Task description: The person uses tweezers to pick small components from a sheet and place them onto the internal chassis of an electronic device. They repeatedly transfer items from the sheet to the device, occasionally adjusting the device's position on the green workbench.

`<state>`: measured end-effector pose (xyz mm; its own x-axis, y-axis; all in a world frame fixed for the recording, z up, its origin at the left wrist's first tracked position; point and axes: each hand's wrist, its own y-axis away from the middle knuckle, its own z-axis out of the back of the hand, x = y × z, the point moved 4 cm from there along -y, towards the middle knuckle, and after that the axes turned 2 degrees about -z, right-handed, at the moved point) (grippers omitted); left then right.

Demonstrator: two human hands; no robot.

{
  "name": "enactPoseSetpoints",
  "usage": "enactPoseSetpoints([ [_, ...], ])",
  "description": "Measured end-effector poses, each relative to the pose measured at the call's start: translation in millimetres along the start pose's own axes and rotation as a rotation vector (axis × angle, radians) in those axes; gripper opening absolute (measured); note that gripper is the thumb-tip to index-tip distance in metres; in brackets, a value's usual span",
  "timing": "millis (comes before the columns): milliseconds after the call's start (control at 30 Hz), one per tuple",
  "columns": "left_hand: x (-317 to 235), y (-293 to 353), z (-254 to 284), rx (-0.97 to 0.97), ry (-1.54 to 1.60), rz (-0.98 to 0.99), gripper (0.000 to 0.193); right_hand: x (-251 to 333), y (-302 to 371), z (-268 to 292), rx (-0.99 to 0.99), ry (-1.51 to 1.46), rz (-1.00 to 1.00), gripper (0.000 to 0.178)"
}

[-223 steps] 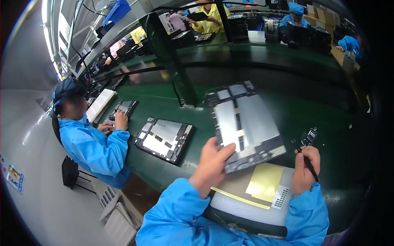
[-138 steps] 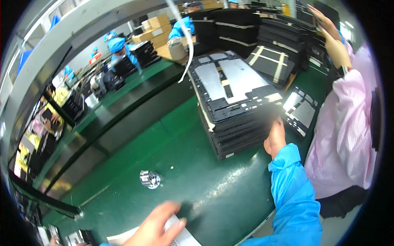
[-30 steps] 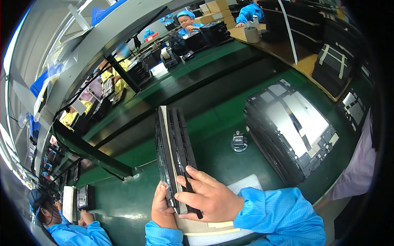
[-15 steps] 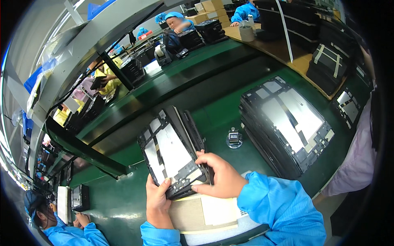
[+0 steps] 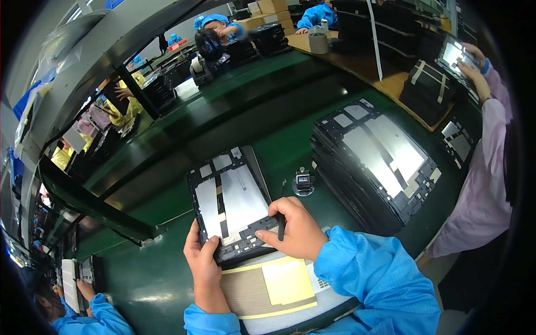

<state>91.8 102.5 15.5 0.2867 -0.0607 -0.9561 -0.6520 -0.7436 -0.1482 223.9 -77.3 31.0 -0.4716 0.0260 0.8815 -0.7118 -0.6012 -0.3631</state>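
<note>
So, closest in: blue sleeves (image 5: pixel 374 279) up from the bottom edge, a pale foam pad (image 5: pixel 329 298) btwn them. On the pad, a brown ribbed sheet (image 5: pixel 240 290) w/ yellow paper (image 5: pixel 287 279) on top.

Just above, L hand (image 5: pixel 204 259) is clamped on the lower-left corner of a tablet-like panel (image 5: pixel 249 192), thumb on the face, fingers wrapped round the edge. R hand (image 5: pixel 296 229) is at the lower-right corner: thumb on the face, index bent at the edge, black tweezers (image 5: pixel 281 226) gripped in the same hand, tips up. Panel's tilted over the green table (image 5: pixel 167 262), innards facing up, approx. mid-view; another dark edge shows behind its upper R side.

Bit further, a small counter (image 5: pixel 303 180) on a round base, then a tall stack of similar panels (image 5: pixel 385 156). Far R, a co-worker in pink (image 5: pixel 463 190) holds up another panel (image 5: pixel 455 58); far L, a co-worker in blue (image 5: pixel 103 318) bends over the table. Way back: a grey cup (image 5: pixel 318 42), then cartons (image 5: pixel 271 8).
</note>
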Motion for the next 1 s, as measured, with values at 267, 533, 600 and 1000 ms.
enactPoseSetpoints([
  [267,5,2,2,0.025,-0.015,0.02,0.063,14,-9,31,-0.116,0.267,0.141,0.023],
  [533,3,4,1,-0.045,-0.211,0.027,0.06,-16,-21,53,-0.202,0.62,0.04,0.049],
  [600,6,5,3,-0.084,-0.176,-0.031,0.063,-23,-23,52,-0.196,0.627,0.028,0.049],
  [1000,1,17,-1,-0.002,-0.346,-0.053,0.068,-32,-25,46,-0.099,0.43,0.004,0.043],
])
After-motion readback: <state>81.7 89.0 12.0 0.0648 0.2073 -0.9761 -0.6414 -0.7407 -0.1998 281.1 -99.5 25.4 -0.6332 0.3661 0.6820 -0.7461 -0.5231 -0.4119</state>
